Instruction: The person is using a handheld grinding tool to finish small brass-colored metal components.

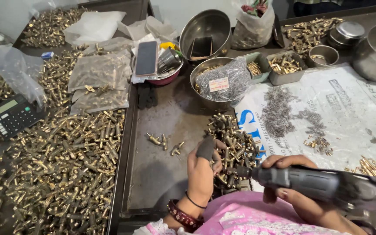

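Gripping a grey rotary tool [314, 182] around its barrel, the right hand [294, 191] is closed with fingers wrapped over the top, the tool's nose pointing left toward the left hand [202, 167]. That hand is closed too, pinching what seems to be a small brass fitting against a dark finger cot [205, 148], though the piece itself is mostly hidden. It sits just above the brass pile [233, 150] at the near edge of the surface [157, 174]. Such a fitting is likely hard, dense for its size and smooth enough to slip, so a firm pinch across its body, away from the tool's tip, suits it. A few loose fittings [164, 142] lie to the left; beyond are a tray of brass parts [57, 161], a calculator [13, 115], steel bowls [205, 28] and a printed sack [353, 113].
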